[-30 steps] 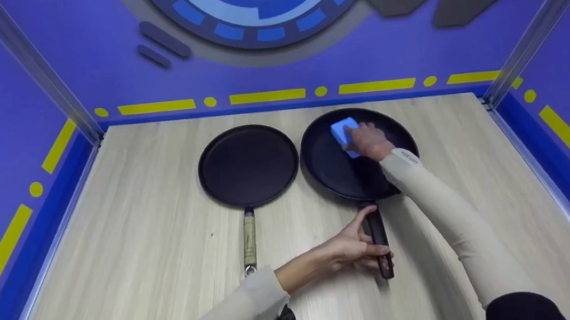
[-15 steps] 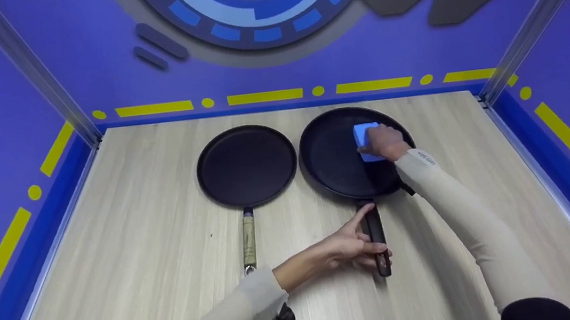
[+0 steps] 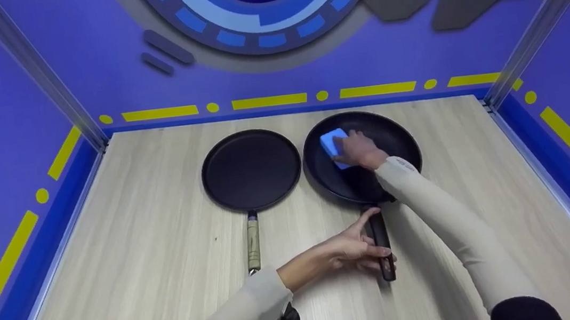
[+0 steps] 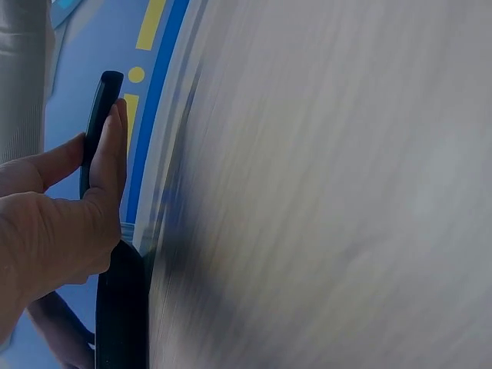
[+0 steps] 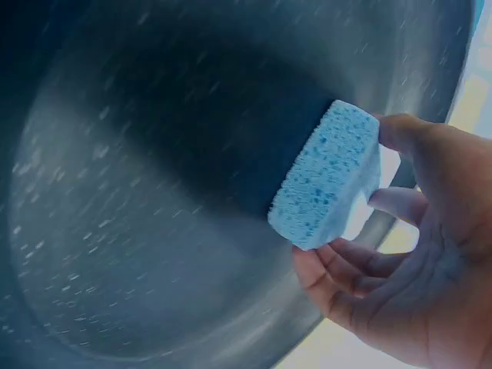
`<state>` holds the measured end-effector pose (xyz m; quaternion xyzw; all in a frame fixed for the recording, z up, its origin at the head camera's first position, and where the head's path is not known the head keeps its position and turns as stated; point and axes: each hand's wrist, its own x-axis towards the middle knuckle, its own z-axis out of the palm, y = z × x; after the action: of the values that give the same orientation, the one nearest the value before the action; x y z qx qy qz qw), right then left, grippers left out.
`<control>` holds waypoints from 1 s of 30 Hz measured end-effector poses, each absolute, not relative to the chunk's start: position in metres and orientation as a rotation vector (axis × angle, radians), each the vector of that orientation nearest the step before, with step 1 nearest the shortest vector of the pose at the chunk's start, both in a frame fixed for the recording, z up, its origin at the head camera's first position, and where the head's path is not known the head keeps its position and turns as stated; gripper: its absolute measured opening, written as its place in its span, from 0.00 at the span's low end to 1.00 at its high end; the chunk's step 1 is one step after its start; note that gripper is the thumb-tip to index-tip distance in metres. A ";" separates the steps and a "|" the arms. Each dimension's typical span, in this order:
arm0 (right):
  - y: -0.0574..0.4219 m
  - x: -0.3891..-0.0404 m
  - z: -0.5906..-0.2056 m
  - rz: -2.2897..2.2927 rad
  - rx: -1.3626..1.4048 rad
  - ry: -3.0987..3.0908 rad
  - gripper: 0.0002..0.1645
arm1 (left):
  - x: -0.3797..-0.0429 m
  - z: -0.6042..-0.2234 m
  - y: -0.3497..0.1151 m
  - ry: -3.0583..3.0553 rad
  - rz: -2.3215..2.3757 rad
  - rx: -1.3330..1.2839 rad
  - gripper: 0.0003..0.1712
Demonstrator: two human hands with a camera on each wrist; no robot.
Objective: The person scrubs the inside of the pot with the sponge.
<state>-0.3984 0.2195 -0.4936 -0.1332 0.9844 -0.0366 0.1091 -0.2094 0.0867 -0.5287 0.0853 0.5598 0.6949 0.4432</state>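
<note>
My right hand pinches a light blue sponge between thumb and fingers, against the inside of a black frying pan. In the right wrist view pale specks dot the pan's dark surface. Below the pan, my left hand grips its black handle, with the thumb laid along the side near the pan and the fingers round the far part. The left wrist view shows that handle between the thumb and fingers.
A flat black crepe pan with a greenish wooden-look handle lies just left of the frying pan. A small black object shows by the left sleeve. Blue-purple walls enclose the light wooden table.
The sponge and right hand moved right across the pan, then back left to the pan's left part. My left hand keeps its hold on the handle.
</note>
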 end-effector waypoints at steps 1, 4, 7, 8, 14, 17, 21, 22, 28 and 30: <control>0.215 -0.395 -0.492 -0.093 -0.413 2.881 0.40 | -0.210 -0.529 0.087 1.388 1.724 0.213 0.55; 0.205 -0.383 -0.487 -0.044 -0.479 2.834 0.42 | -0.211 -0.529 0.087 1.400 1.716 0.218 0.55; 0.199 -0.369 -0.484 0.001 -0.547 2.795 0.42 | -0.211 -0.529 0.086 1.406 1.714 0.230 0.54; 0.198 -0.364 -0.483 0.006 -0.564 2.782 0.42 | -0.212 -0.529 0.085 1.411 1.710 0.234 0.54; 0.202 -0.349 -0.479 -0.018 -0.669 2.744 0.41 | -0.212 -0.529 0.083 1.380 1.730 0.232 0.55; 0.208 -0.352 -0.480 -0.057 -0.731 2.747 0.42 | -0.211 -0.528 0.083 1.380 1.732 0.222 0.55; 0.223 -0.368 -0.485 -0.220 -0.768 2.765 0.41 | -0.210 -0.528 0.084 1.371 1.725 0.216 0.54; 0.227 -0.373 -0.486 -0.282 -0.761 2.771 0.41 | -0.210 -0.528 0.084 1.367 1.724 0.217 0.53; 0.253 -0.398 -0.493 -0.593 -0.540 2.830 0.43 | -0.211 -0.529 0.083 1.358 1.709 0.236 0.53; 0.262 -0.404 -0.493 -0.613 -0.426 2.856 0.44 | -0.211 -0.529 0.083 1.358 1.708 0.241 0.53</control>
<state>-0.4036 0.2616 -0.4932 -0.1436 0.9631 -0.2067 0.0949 -0.2113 0.0828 -0.5290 0.0975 0.5506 0.6925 0.4559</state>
